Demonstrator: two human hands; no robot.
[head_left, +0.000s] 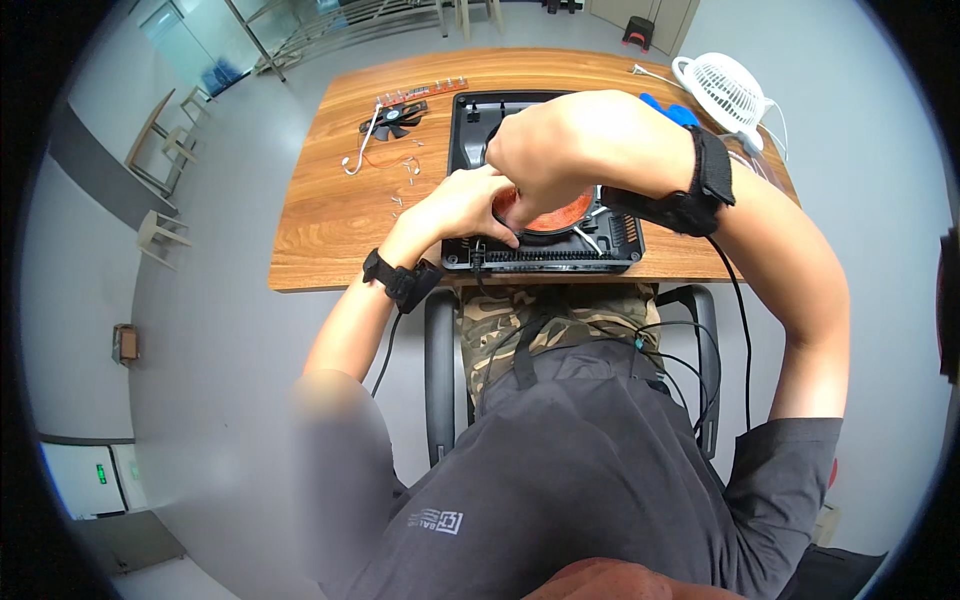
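Observation:
An opened black appliance housing [628, 258], which looks like the base of an induction cooker, lies on the wooden table in front of me. Inside it sits a round copper-coloured coil [562, 218] in a dark ring. My left hand [465, 208] is closed at the coil's left edge, its thumb on the near side. Above the coil, my right hand [545, 150] is curled with the fingers pointing down. The back of that hand and its wrist hide most of the fingers and whatever they hold. White wire sleeves [588, 240] show at the coil's near right.
On the wooden table [330, 220], left of the housing, lie a black cooling fan [396, 120] with wires, several small screws [412, 170] and a red strip [425, 92] with upright pins. A white fan [724, 92] and a blue object [672, 110] are at the far right.

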